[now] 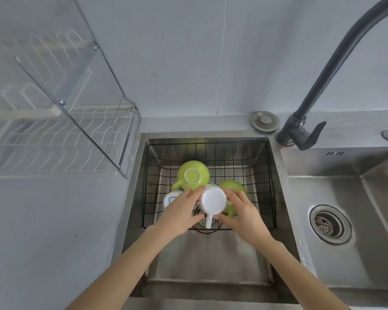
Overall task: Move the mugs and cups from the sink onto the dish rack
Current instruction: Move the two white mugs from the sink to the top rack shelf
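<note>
A white mug (213, 199) sits upside down in the black wire basket (267, 173) inside the left sink, its handle pointing toward me. My left hand (181, 212) grips its left side and my right hand (244, 212) grips its right side. A green cup (193, 175) lies upside down just behind it. A second green cup (232, 186) is partly hidden under my right hand. Another white mug (171, 198) with a blue mark peeks out under my left hand. The white wire dish rack (54, 139) stands on the counter at the left.
A clear splash panel (76, 70) in a metal frame leans over the rack's right side. A dark faucet (305, 121) arches over the divider. The right sink (336, 198) has a round drain (329, 223). Grey counter (54, 231) lies below the rack.
</note>
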`<state>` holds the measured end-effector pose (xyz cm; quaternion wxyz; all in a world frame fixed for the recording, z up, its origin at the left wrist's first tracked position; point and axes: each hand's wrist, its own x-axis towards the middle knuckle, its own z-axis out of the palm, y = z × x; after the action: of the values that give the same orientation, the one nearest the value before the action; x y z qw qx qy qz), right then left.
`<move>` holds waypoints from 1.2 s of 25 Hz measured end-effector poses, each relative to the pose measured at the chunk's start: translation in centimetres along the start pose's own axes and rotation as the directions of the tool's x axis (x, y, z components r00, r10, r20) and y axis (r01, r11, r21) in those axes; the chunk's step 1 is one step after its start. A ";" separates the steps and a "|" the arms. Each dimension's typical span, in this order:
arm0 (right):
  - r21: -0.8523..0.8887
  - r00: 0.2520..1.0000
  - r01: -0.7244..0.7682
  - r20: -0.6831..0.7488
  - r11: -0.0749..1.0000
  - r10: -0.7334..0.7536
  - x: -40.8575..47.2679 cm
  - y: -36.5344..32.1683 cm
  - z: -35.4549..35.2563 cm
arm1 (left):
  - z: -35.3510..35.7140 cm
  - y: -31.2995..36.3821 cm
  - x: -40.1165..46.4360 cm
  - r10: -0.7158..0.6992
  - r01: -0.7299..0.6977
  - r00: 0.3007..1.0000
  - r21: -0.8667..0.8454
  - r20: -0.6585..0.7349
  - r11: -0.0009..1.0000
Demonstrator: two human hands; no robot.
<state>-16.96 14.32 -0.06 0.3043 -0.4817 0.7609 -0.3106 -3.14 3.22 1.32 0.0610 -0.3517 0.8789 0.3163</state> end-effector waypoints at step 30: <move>-0.167 0.897 0.381 -0.170 0.909 -0.408 -2.0 -31.3 5.0 | -23.0 -11.2 -18.5 0.282 -0.461 0.780 -0.208 -0.558 0.863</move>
<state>4.57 4.55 21.11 0.1246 -0.6110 0.6926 -0.3627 20.67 -6.01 19.87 -0.2982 -0.2444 0.8489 0.3615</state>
